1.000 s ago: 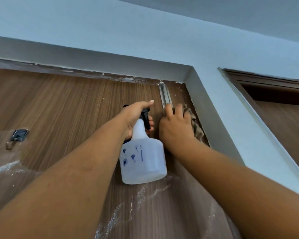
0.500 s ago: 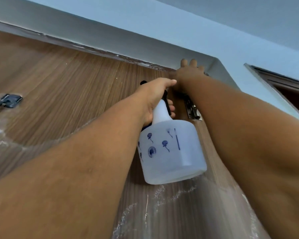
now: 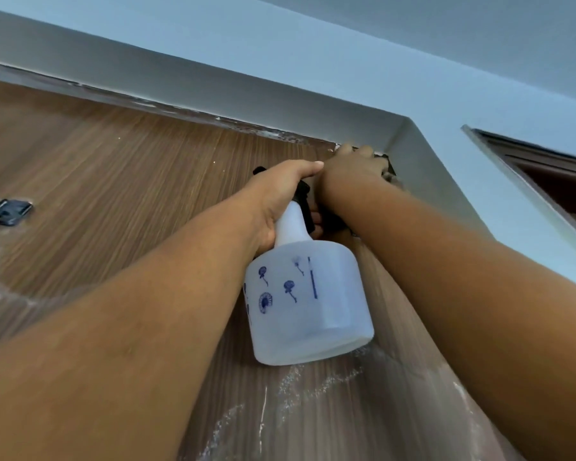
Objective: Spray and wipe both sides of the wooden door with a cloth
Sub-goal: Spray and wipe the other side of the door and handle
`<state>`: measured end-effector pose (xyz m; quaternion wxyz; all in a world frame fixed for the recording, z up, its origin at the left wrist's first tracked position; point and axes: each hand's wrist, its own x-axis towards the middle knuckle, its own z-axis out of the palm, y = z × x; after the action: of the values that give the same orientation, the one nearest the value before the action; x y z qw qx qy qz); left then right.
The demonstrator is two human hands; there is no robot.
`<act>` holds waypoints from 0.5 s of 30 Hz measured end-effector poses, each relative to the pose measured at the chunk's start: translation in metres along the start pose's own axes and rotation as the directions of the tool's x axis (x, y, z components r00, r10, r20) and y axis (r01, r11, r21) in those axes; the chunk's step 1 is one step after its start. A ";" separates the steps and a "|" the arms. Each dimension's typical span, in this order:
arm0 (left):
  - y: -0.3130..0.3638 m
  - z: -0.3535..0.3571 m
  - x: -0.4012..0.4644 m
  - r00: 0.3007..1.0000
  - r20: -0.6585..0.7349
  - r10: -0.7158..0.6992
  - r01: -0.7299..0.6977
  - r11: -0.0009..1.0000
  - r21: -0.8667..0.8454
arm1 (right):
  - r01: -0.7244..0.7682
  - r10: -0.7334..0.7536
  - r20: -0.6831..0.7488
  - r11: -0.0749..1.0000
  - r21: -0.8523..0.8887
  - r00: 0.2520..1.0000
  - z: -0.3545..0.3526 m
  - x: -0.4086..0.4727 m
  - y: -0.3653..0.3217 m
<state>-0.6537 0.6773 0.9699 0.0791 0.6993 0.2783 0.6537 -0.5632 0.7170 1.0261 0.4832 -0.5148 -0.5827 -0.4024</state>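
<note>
The wooden door fills the lower left, seen from below. My left hand grips the neck and black trigger head of a white spray bottle with blue prints, held close to the door. My right hand reaches to the door's top right corner and presses a brownish cloth against the wood. Only a scrap of the cloth shows beside the hand; the rest is hidden under it.
A grey door frame runs along the top and down the right side. A dark metal hook is fixed on the door at the left. White wet streaks mark the lower door. Another wooden door stands at the far right.
My right hand has slid the cloth up from beside the hinge to the top right corner of the door. The left hand keeps the bottle in about the same place.
</note>
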 end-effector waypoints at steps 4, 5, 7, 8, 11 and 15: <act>0.002 0.002 -0.001 0.998 -0.041 -0.037 0.036 0.999 -0.021 | 0.083 -0.099 -0.091 0.982 -0.172 0.991 0.012 -0.045 0.006; 0.002 0.002 -0.002 0.998 -0.046 -0.049 0.049 0.999 -0.021 | 0.124 -0.152 -0.126 0.970 -0.208 0.980 0.018 -0.057 0.010; 0.002 0.002 -0.003 0.997 -0.032 -0.073 0.074 0.997 0.005 | 0.193 -0.232 -0.167 0.956 -0.220 0.958 0.031 -0.086 0.013; 0.003 0.002 -0.005 0.996 -0.014 -0.085 0.085 0.996 0.017 | 0.206 -0.242 -0.169 0.957 -0.202 0.955 0.037 -0.100 0.013; 0.003 0.003 -0.006 0.996 0.004 -0.093 0.093 0.996 -0.013 | 0.182 -0.187 -0.089 0.981 -0.061 0.978 0.042 -0.125 0.027; 0.002 0.002 -0.004 0.992 0.007 -0.123 0.123 0.992 -0.002 | 0.047 -0.062 0.042 0.954 0.296 0.997 0.038 -0.113 0.070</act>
<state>-0.6513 0.6737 0.9669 0.1211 0.6830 0.3195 0.6455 -0.4991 0.7405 0.9057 0.5281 -0.4309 -0.6623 -0.3110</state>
